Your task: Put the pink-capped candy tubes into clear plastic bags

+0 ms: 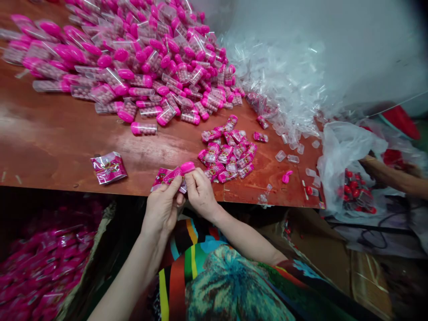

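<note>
Near the front edge of the table, both my hands meet on one pink-capped candy tube (187,166) wrapped in a printed pink label. My left hand (163,203) is closed, its thumb pressed on the label (164,176). My right hand (201,191) pinches the tube just below its cap; the fingers hide most of its body. Left of my hands lies a flat stack of shiny printed pink labels (109,167). To the right is a small pile of wrapped tubes (230,151).
A big heap of pink-capped tubes with pale beads (150,67) covers the back left of the red-brown table (67,129). Clear plastic tubes (277,76) pile up behind. Another person's arm (391,176) reaches over a bag (347,138) of red-capped pieces. A sack of pink packets (47,263) stands below left.
</note>
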Demonstrator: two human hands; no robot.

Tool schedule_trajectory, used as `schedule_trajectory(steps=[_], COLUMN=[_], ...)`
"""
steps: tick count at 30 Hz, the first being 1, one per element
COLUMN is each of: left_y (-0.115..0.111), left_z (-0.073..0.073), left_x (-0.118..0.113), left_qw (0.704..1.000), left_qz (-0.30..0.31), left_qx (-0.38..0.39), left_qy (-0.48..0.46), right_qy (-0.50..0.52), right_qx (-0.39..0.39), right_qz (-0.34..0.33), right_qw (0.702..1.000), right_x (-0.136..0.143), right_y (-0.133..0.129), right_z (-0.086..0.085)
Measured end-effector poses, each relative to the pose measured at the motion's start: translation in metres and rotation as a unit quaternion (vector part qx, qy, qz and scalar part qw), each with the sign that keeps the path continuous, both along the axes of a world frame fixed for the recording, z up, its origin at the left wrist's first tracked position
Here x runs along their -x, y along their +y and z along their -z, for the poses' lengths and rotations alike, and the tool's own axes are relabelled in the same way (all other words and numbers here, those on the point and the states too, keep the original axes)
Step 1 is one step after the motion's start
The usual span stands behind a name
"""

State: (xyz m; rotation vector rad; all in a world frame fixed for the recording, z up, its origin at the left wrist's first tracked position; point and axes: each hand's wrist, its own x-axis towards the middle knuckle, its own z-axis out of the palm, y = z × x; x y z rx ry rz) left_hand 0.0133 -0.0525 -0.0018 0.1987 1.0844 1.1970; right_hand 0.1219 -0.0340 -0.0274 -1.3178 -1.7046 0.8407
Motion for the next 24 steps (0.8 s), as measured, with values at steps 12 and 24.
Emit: schedule_trajectory(steps=[12, 24], left_y=[0.001, 0.003], left_z=[-0.008, -0.008], left_x=[0.016, 0.013], left_qw=[0.997, 0.991], left_qz=[-0.067, -0.09], left_qx=[0.027, 0.074], left_qy=[-0.032, -0.071], right_qy=[0.169, 0.011], right_qx=[0.126, -0.008], right_qz=[-0.017, -0.045], right_qw=[0.977, 0.999], right_x=[-0.017, -0.029], right_y=[-0.001, -0.02], right_z=[-0.004, -0.008])
